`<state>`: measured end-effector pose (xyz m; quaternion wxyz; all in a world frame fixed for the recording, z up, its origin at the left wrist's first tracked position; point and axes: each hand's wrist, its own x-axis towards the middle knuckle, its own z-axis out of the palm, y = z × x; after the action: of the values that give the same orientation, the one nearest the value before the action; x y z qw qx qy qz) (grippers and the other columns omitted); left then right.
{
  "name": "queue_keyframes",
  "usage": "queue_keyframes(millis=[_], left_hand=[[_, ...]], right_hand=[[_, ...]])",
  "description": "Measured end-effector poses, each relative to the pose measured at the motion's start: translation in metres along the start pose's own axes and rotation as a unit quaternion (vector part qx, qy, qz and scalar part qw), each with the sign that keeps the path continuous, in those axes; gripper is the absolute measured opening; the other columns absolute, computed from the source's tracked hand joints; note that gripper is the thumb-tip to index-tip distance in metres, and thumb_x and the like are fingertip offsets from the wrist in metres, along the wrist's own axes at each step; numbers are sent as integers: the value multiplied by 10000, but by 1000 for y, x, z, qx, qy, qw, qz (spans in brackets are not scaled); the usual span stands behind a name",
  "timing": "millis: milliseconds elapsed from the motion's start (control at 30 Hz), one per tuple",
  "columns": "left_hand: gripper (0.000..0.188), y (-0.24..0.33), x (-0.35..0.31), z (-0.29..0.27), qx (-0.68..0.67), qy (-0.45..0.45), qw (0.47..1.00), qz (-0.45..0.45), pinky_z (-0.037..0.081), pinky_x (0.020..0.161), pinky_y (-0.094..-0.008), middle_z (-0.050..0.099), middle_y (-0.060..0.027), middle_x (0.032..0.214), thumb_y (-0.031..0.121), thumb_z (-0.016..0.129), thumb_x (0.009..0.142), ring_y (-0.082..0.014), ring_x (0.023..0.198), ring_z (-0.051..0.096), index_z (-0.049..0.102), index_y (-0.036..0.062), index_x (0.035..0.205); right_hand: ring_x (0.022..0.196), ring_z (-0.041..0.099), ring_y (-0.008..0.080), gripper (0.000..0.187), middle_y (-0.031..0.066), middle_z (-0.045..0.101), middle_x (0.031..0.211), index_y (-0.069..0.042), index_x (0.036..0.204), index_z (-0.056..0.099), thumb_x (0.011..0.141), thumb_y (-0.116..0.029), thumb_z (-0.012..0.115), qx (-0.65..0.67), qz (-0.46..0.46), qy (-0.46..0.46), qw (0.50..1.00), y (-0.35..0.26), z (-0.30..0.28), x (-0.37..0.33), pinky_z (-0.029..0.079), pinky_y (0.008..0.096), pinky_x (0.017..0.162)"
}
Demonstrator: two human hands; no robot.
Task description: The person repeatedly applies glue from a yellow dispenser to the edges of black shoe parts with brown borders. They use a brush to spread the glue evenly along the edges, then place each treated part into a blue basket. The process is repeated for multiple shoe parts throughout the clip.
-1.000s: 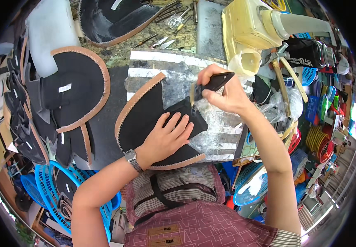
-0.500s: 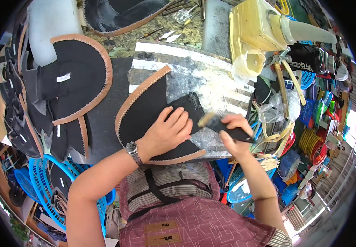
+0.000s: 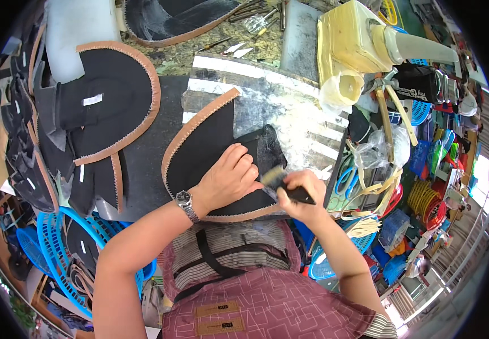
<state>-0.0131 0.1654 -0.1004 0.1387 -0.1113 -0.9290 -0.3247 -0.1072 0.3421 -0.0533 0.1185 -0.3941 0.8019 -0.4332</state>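
A black curved piece with a brown stitched edge (image 3: pixel 200 138) lies at the front of the workbench. My left hand (image 3: pixel 230 175), wearing a wristwatch, presses down on it with bent fingers, pinching near its inner part. Just beyond those fingers, a black flap (image 3: pixel 264 148) of the piece carries a smeared, shiny film. My right hand (image 3: pixel 306 196) grips a brush (image 3: pixel 274 177) with a dark handle and pale bristles. Its bristles are over the piece close to my left fingertips; whether they touch it is unclear.
A similar brown-edged piece (image 3: pixel 123 101) lies left on the bench under a whitish block (image 3: pixel 80 34). A yellow glue-crusted container (image 3: pixel 349 34) stands at the back right beside a hammer (image 3: pixel 384 110). Blue baskets (image 3: pixel 58 254) sit below the bench edge.
My right hand and the brush have moved left and slightly nearer to my left hand. The smeared film on the flap shows more plainly. My left hand keeps its place on the piece.
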Motion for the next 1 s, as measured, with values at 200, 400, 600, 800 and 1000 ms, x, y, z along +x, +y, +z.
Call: queue_keyframes(millis=[200,400,600,800,1000], left_hand=[[551,4,-18,-53,-9,80,987,-137,374,906,-424,446,-162,1087,220,755,593,-340,1092,406,472,26,1023],[788,-2,-32,-82,-57,16,901,-430,391,886,-345,448,-169,1152,55,731,590,-326,1095,435,327,46,1267],[716,-15,-40,-77,-44,-22,903,-426,447,751,-392,554,-186,978,132,740,604,-350,919,541,359,63,1207],[667,-14,-40,-74,3,-55,907,-419,474,655,-404,575,-187,881,197,740,623,-361,796,581,366,52,1156],[596,-11,-46,-76,-31,-38,892,-449,473,704,-380,579,-202,945,209,730,652,-360,873,573,397,50,1120]], right_hand=[[670,542,129,152,49,559,796,-34,866,515,735,27,563,128,150,228,953,9,-83,68,448,248,581],[576,505,79,144,19,596,706,-14,924,607,804,-92,598,-177,33,112,977,100,-112,114,417,214,551],[444,521,115,182,52,576,582,-67,755,534,893,-177,488,321,332,6,887,86,-95,102,418,223,425],[741,557,252,277,91,539,742,-32,770,511,654,-227,669,94,-161,-430,884,-55,62,58,459,335,590],[631,571,255,280,103,535,633,-52,665,486,578,-237,676,-188,-126,-387,894,-21,4,44,466,347,542]])
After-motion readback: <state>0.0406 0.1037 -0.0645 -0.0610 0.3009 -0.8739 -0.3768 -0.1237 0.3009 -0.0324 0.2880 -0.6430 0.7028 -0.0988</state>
